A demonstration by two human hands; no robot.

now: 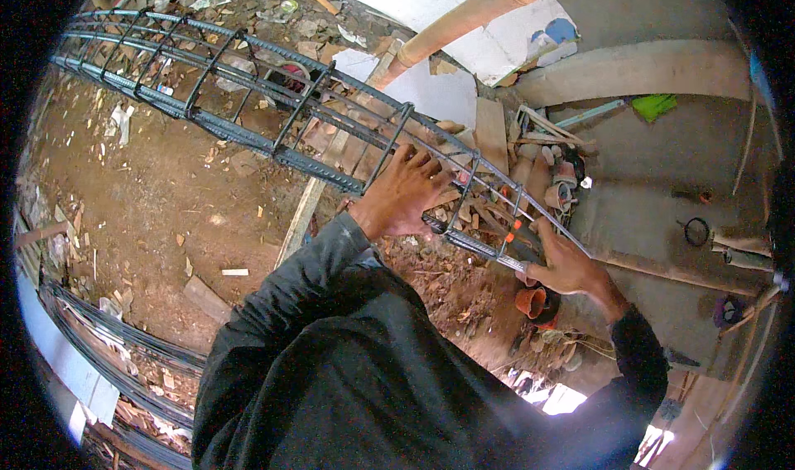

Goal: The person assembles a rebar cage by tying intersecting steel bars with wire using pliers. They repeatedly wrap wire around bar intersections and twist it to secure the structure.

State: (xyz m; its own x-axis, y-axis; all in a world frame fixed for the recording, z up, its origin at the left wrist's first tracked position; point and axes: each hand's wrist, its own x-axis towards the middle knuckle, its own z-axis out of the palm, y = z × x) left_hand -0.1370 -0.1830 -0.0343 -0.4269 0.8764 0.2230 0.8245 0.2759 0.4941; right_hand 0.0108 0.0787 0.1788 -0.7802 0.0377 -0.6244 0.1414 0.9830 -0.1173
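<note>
A long rebar cage (319,168) of ribbed bars and square stirrups runs from the far left to just in front of me. My left hand (406,190) is closed over its bars near the near end, fingers curled across the top. At the cage's right end, my right hand (567,261) grips the bar ends, with the thumb on the lower side and the fingers on the upper. Between the hands, small orange marks (513,226) show near the last stirrup; I cannot tell what they are.
A bamboo pole (464,24) slants beyond the cage. A wooden strip (300,221) passes under it. Orange-brown pots (532,303) stand below my right hand. Bundled dark bars (124,333) lie at lower left. Rubble and wood scraps litter the dirt floor (166,197). A green cloth (654,106) lies at right.
</note>
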